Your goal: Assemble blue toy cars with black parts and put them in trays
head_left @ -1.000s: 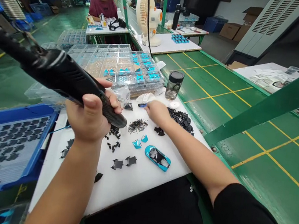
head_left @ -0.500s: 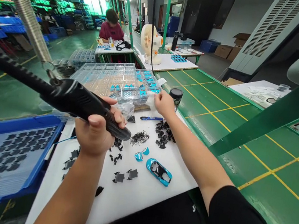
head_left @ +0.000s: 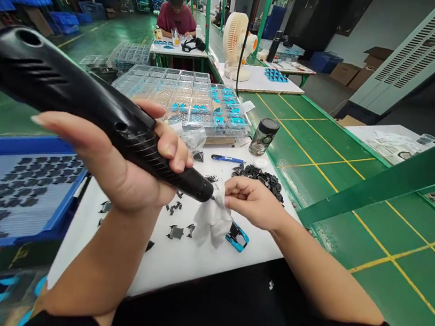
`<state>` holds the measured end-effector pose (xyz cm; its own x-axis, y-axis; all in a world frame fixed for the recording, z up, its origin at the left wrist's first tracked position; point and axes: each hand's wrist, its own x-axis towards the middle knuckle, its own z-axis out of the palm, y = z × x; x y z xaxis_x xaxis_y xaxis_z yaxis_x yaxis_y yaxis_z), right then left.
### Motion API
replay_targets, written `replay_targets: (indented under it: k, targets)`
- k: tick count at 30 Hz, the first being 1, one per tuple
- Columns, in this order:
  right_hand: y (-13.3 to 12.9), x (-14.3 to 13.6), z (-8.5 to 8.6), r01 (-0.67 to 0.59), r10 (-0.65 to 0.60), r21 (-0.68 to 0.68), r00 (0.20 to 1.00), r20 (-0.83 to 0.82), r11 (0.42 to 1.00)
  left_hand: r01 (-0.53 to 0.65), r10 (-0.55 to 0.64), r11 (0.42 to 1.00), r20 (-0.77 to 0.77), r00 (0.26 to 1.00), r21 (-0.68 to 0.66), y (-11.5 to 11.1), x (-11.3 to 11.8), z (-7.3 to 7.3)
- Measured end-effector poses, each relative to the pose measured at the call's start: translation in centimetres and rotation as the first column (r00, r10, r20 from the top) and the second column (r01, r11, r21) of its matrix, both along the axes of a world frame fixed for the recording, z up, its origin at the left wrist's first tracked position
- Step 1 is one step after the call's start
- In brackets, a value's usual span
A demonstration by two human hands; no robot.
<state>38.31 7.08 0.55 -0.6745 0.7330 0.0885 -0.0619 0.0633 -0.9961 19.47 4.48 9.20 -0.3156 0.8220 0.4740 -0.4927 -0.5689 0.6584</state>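
My left hand [head_left: 139, 168] is wrapped round a black electric screwdriver [head_left: 98, 114], its tip pointing down to the right. In my right hand [head_left: 250, 200] a white cloth or tissue [head_left: 213, 219] is pinched, and the screwdriver's tip meets it between the fingers. The cloth hangs over the white table and partly covers a blue toy car body [head_left: 238, 237]. Behind it lie tiny black screws [head_left: 212, 178], partly hidden by the screwdriver and hand. Small dark grey plastic parts [head_left: 176, 231] are on the table to the left of the cloth.
A pile of black parts [head_left: 264, 179], a blue pen [head_left: 227, 159] and a dark-lidded jar [head_left: 263, 137] stand beyond my right hand. Clear divided trays [head_left: 193, 108] are at the back. A blue bin [head_left: 50, 226] with grey parts is at left. A co-worker [head_left: 177, 17] sits farther off.
My right hand has come back from near the jar with the white cloth, now held at the screwdriver's tip. My left hand has brought the screwdriver closer; the view has tilted down.
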Motion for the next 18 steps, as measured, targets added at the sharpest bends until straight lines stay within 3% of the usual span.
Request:
replay_targets:
  k: [3,16,18]
  targets:
    - [-0.4,-0.7,-0.4,0.034,-0.043,-0.126,0.996,-0.074,0.991,-0.005,0.005,1.0,0.006,1.0,0.025,-0.1,0.0,-0.1]
    - [-1.3,-0.9,1.5,0.003,-0.007,-0.075,0.999,-0.051,0.997,0.076,-0.076,0.997,0.007,0.997,0.0,-0.5,-1.4,0.5]
    - [-1.3,-0.8,1.5,-0.008,0.006,-0.054,0.999,-0.035,0.998,0.1,-0.1,0.995,0.086,0.991,-0.003,-0.7,-2.0,0.6]
